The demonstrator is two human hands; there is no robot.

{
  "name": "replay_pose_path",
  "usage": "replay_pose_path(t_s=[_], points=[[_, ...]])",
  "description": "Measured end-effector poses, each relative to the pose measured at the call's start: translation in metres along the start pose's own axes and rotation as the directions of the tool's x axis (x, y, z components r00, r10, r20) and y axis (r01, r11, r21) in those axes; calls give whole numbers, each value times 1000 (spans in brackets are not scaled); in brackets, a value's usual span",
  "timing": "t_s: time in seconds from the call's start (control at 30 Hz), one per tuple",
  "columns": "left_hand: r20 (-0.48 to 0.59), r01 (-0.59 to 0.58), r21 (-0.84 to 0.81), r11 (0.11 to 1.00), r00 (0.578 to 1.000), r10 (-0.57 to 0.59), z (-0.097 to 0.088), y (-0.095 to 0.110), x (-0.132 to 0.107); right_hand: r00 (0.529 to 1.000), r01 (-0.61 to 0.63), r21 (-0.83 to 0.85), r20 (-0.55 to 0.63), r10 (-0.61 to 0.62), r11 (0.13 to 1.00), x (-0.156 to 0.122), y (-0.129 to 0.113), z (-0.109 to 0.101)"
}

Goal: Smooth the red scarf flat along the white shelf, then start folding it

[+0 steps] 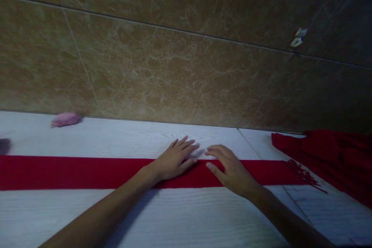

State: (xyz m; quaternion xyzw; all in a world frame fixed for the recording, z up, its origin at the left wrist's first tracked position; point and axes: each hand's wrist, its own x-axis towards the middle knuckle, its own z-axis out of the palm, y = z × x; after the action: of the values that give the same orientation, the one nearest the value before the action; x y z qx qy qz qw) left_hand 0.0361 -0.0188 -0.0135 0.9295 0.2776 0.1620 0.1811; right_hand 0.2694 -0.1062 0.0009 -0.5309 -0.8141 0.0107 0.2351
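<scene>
A long red scarf (72, 172) lies flat in a band across the white wood-grain table (122, 217), its fringed end (303, 174) at the right. My left hand (174, 159) rests palm down on the scarf's far edge, fingers spread and stretched onto the table. My right hand (229, 166) lies just to its right, also flat on the scarf with fingers slightly curved over the far edge. Neither hand holds anything. The two hands almost touch at the fingertips.
A second heap of red cloth (334, 159) sits at the right of the table. A small pink object (65, 119) lies at the back left against the brown marble-tiled wall (174, 66). A dark object (4, 146) shows at the left edge. White clips (298, 37) hang on the wall.
</scene>
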Motion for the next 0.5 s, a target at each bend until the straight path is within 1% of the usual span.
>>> replay_pose_path(t_s=[0.03,0.07,0.1,0.13,0.23,0.33,0.4,0.5], points=[[-46,-17,-8,1000,999,16,-2,0,1,998,19,9,-68,-19,1000,3,-6,1],[-84,-24,-12,1000,996,23,-4,1,1,994,37,4,-102,-37,999,4,-11,3],[-107,-21,-13,1000,994,19,-7,2,2,994,53,-11,-100,-54,999,5,-14,7],[-113,-6,-8,1000,994,5,-9,3,2,995,64,-30,-68,-66,998,5,-16,12],[-56,53,60,997,997,-50,-11,6,0,996,52,-54,76,-47,997,2,-13,29],[9,44,133,990,999,-46,-7,5,-1,992,35,-69,122,-27,997,2,-6,34],[35,29,137,990,999,-34,-5,2,-1,993,70,-79,99,-62,994,6,-4,28],[38,39,136,990,998,-44,-4,1,0,991,130,-107,-18,-133,986,14,-5,19]])
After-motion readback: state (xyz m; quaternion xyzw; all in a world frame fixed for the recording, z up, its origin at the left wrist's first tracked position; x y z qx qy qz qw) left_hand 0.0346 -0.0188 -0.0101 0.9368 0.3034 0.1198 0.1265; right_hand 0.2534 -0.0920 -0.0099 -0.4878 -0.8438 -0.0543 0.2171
